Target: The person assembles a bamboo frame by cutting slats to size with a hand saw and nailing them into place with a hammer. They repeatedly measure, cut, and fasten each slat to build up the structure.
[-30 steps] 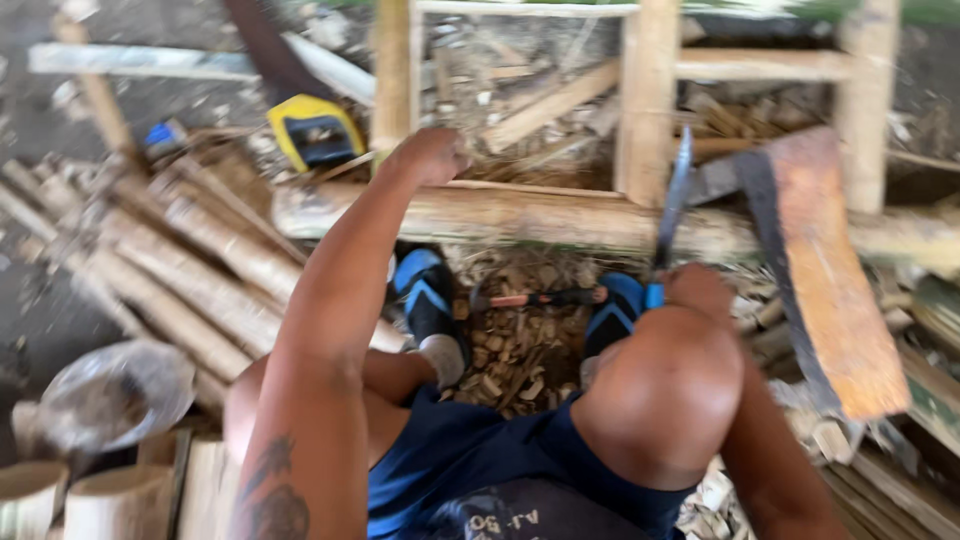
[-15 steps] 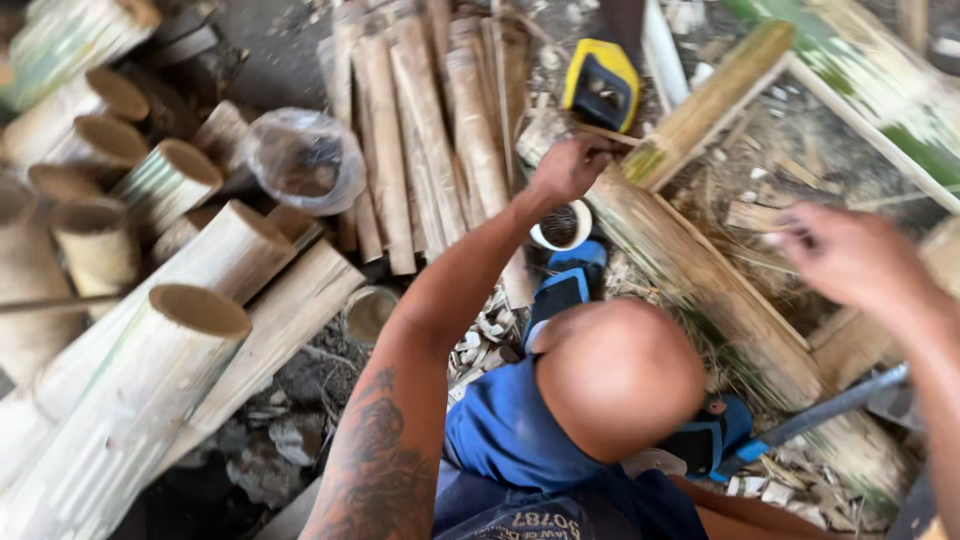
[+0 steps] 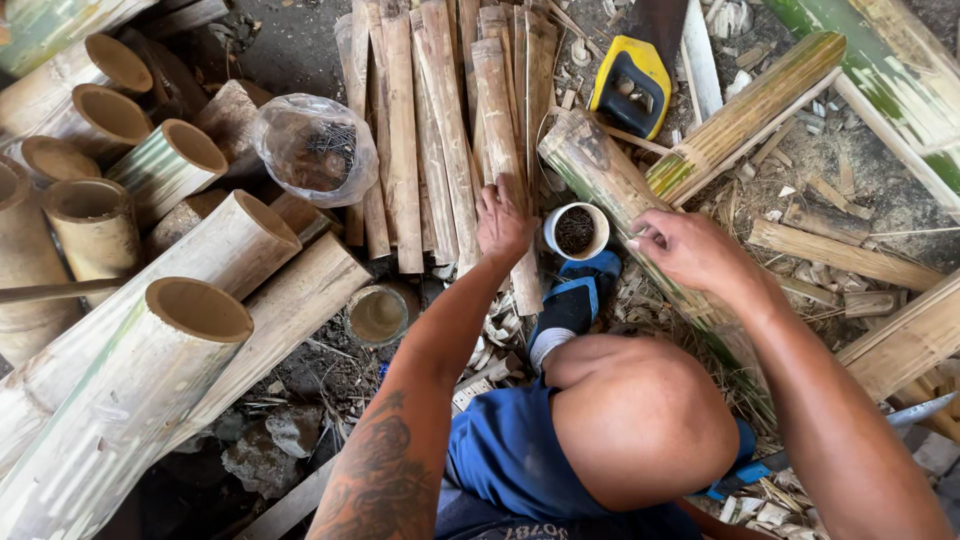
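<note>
My left hand (image 3: 503,222) lies flat, fingers apart, on the near end of a split bamboo slat (image 3: 497,120) in a row of slats. Just right of it stands a small white cup (image 3: 575,231) of dark nails. My right hand (image 3: 688,250) hovers beside the cup over a split bamboo pole (image 3: 612,182), its fingertips pinched together. Whether something small is between them is not visible. My knee and blue shorts (image 3: 520,450) fill the lower middle, with a blue sandal (image 3: 573,296) below the cup.
Thick cut bamboo tubes (image 3: 190,310) are piled at the left. A clear plastic bag of nails (image 3: 315,148) lies by the slats. A yellow-handled saw (image 3: 630,85) lies at the top. A blade (image 3: 920,410) with a blue handle rests at the lower right. Bamboo offcuts litter the ground.
My left hand has dropped from the pole's end onto the slats. My right hand has swung in from the right to beside the cup. The view has turned left.
</note>
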